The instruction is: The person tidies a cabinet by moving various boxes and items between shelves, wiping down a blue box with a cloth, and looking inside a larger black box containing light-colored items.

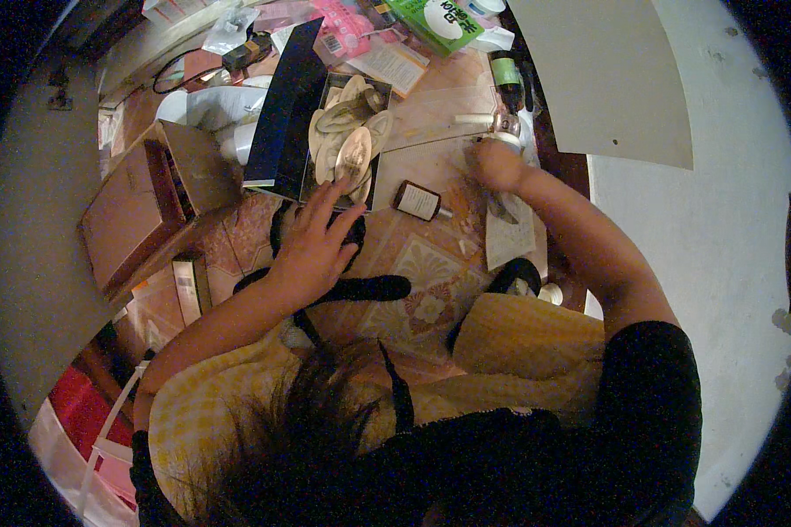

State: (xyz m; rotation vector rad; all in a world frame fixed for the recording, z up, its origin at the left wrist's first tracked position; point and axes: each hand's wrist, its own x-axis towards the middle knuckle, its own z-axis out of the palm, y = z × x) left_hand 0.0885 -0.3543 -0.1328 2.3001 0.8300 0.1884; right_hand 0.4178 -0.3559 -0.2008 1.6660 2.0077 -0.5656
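Observation:
My left hand (320, 240) reaches over the near end of a dark open box (311, 178), its fingers spread. Its fingertips lie at a pale oval piece (354, 153), on top of several similar ovals; whether they press on it is hard to tell. A tall black panel (287, 109) leans along the box's left side. My right hand (499, 165) is blurred and curled, beside a small glass bottle (506, 124) and a white round lid (505, 139). Its fingers are hidden, so I cannot tell whether it holds anything. Between the hands a brown bottle (417, 201) with a white label lies on its side.
A cardboard box (138, 217) stands at left. Pink packaging (343, 29), a green packet (438, 26) and a dark bottle with green label (505, 72) sit at the back. A black fuzzy band (372, 288) lies on the patterned floor (428, 277). A white wall (699, 263) rises at right.

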